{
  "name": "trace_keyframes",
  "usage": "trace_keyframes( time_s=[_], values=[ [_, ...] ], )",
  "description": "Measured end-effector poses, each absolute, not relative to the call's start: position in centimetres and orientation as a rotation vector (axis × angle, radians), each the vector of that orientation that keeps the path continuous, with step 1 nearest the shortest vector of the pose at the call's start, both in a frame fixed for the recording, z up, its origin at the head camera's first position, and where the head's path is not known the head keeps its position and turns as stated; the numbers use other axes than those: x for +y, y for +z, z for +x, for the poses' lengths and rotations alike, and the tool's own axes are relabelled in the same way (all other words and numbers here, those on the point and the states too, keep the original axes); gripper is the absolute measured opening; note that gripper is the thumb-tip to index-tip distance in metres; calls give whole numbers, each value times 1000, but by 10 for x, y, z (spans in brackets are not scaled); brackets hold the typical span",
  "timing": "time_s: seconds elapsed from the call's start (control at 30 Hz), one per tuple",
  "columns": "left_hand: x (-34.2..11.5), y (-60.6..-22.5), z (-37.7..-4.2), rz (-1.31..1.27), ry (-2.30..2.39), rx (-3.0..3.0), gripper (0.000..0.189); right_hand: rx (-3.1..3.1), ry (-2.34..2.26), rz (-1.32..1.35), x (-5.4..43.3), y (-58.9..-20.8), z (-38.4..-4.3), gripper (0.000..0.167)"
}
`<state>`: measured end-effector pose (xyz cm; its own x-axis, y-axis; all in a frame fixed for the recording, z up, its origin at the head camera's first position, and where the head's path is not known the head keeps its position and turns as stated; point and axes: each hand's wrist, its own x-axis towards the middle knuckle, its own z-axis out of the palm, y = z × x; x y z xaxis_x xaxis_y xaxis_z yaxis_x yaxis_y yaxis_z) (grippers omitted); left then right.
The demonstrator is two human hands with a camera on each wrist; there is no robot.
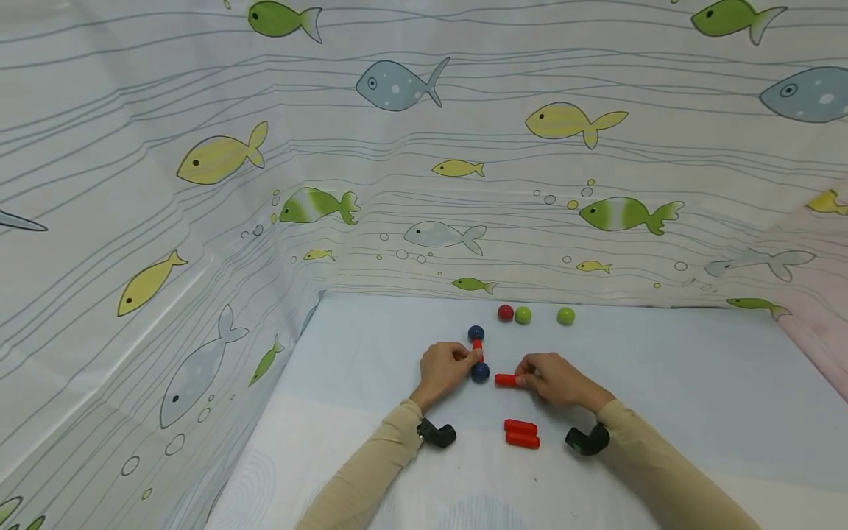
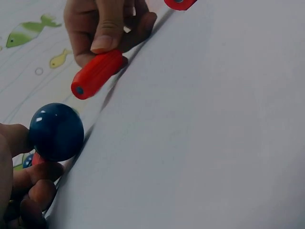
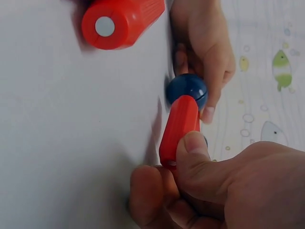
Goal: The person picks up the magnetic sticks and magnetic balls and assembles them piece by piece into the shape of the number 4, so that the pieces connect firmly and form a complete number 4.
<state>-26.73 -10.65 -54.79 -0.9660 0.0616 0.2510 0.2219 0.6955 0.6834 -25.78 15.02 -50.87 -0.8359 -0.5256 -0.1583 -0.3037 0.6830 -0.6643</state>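
Both forearms come in from the bottom of the head view and converge over the table [image 1: 397, 338], the left slanting up to the right, the right slanting up to the left. Tan sleeves [image 1: 374, 460] reach the wrists, where each arm bears a black camera [image 1: 588, 440] on its inner side.

The left hand [image 1: 444, 372] is bent inward, knuckles up, its thumb and fingers closed narrowly on the joined rod [image 1: 478, 346], a red piece between two blue balls. The near ball [image 1: 480, 372] sits right by the fingertips; the far ball [image 1: 475, 333] is at the rod's other end, away from the person.

The right hand [image 1: 553, 379] points left, back upward, and pinches the right end of the held rod [image 1: 506, 380], also red, between thumb and fingers. This rod lies crosswise, its free end directed at the near ball, just beside it with a slight gap.

Nearer the person, between the forearms, two loose rods [image 1: 522, 440] lie side by side. Beyond the hands rest a red ball [image 1: 506, 313] and two green balls [image 1: 566, 316].
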Motion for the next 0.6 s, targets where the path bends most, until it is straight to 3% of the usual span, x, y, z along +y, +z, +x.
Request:
trace_keyframes(
  time_s=[0.6],
  values=[
    [-108,-547,-266,-264,-1145,-2677,29,2662,-906,-696,140,-508,-263,14]
  ],
)
